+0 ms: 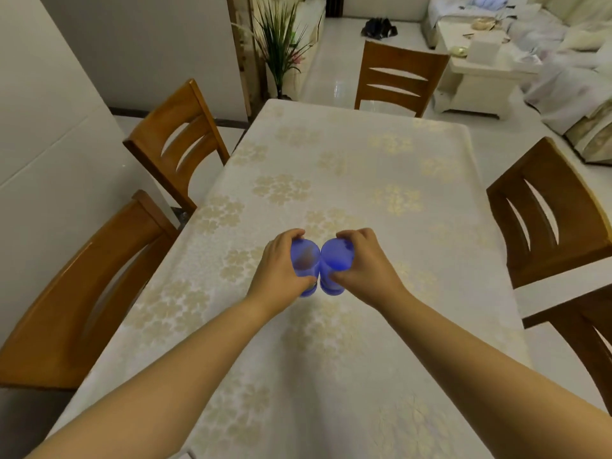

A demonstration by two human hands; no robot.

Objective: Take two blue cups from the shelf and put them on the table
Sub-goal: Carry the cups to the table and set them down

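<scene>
Cups: two translucent blue plastic cups, the left blue cup [304,265] and the right blue cup [336,265], upright, side by side, walls touching or all but touching at mid-height.
Where they are: over the near-middle of the worktop [347,167], bases at or just above the cloth; whether they have landed I cannot tell.
Left hand [281,270]: wrapped round the outer side of the left blue cup, fingers over the far rim, thumb on the near wall, a closed grip.
Right hand [367,263]: the mirror of it, clasped round the right blue cup, thumb pressing low on the near side.
Step in hand: this looks like the set-down, both cups arriving together; the shelf is nowhere in view, so the fetching seems done.
Next move: confirm both bases sit flat, then loosen both grips and lift the hands outward, so neither light cup is nudged into its neighbour and tipped.
Surface: cream cloth with pale gold flower clusters, smooth, and apart from the cups nothing on it in view.
Room: wooden slat-back chairs [178,140] down both long sides and one at the far end, a spiky green potted plant [281,44] beyond, a pale low table [480,71] and sofa at the far right, glossy white floor.
</scene>
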